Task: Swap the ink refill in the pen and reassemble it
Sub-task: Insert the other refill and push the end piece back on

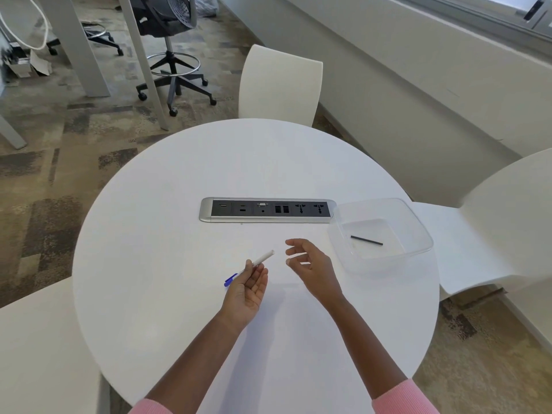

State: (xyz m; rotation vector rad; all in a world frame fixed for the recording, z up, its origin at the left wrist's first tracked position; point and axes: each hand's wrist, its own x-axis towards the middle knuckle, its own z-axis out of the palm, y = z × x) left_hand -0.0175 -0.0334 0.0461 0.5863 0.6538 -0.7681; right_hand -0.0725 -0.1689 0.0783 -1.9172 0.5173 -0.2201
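Note:
My left hand is palm up over the round white table and pinches a white pen between thumb and fingers. The pen's blue end pokes out to the left and its white tip points up and to the right. My right hand hovers just right of the pen tip, fingers curled but apart, holding nothing. A thin dark ink refill lies alone inside a clear plastic container further right.
A silver and black power socket strip is set into the table's middle, just beyond my hands. White chairs stand at the far side, the right and the near left. A black office chair stands on the carpet behind.

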